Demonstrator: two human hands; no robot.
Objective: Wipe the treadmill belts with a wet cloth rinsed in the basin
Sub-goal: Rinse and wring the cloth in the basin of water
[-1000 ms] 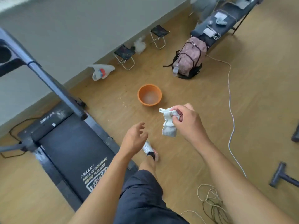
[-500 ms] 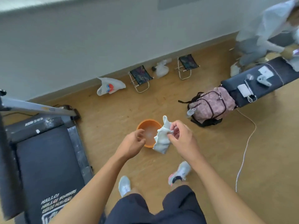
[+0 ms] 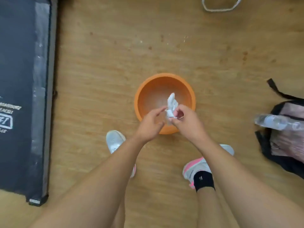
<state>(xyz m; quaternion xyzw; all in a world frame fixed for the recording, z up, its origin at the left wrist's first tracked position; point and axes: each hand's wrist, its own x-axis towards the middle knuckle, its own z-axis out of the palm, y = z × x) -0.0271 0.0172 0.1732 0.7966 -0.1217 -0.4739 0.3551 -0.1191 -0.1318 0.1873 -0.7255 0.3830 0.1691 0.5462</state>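
1. The wooden floor (image 3: pixel 102 66) shows dark spots and pale specks beyond the basin.
2. An orange basin (image 3: pixel 136 99) stands near the middle.
3. A dark treadmill (image 3: pixel 21 79) lies along the left.
4. A pink and black backpack (image 3: pixel 286 145) sits at the right edge.
5. Two shoes (image 3: pixel 114 140) stand just before the basin.
6. A pale loop (image 3: pixel 213 9) is cut off by the top edge.

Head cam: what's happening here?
A person stands over the orange basin on the wood floor. Their right hand pinches a white cloth above the basin's bowl. The left hand is open beside it, fingers reaching toward the cloth. The treadmill lies off to the left, with neither hand on it. Looks like rinsing or wringing, not wiping yet.
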